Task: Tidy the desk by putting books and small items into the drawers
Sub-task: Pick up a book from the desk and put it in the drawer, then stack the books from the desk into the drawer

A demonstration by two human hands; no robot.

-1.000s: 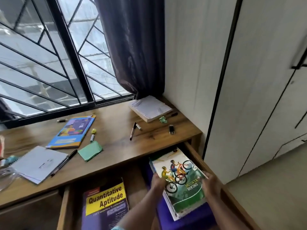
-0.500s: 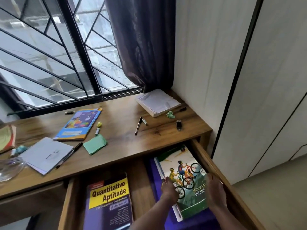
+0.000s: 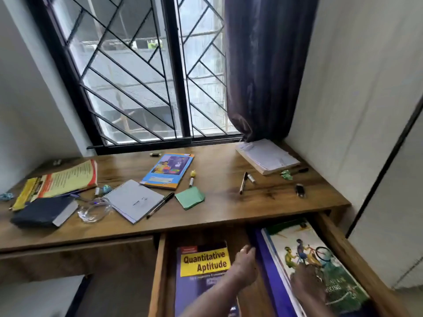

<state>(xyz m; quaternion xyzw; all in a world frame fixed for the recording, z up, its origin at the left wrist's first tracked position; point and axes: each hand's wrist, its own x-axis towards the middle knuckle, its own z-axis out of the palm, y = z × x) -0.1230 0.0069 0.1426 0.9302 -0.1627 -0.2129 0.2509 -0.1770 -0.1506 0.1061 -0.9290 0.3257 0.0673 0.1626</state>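
The glossy mountain-biking paperback [image 3: 320,255] is lying in the open wooden drawer [image 3: 158,271], the right hand [image 3: 306,287] resting on its cover, too blurred to tell flat from curled. The left hand [image 3: 246,264] is hovering empty, fingers loose, beside the yellow-labelled Quantitative Aptitude book [image 3: 201,266]. On the tabletop [image 3: 229,211], the thin blue illustrated paperback [image 3: 167,170] is looking light and floppy; pinching its spine edge is seeming safest

Window [image 3: 142,83]: black frame, diagonal black metal grille [image 3: 128,72]. Dark purple curtain [image 3: 263,65] hangs at its right side (hem bunched at sill level). White wall [image 3: 348,83] at right. Pale cabinet panel [image 3: 398,213] at far right.
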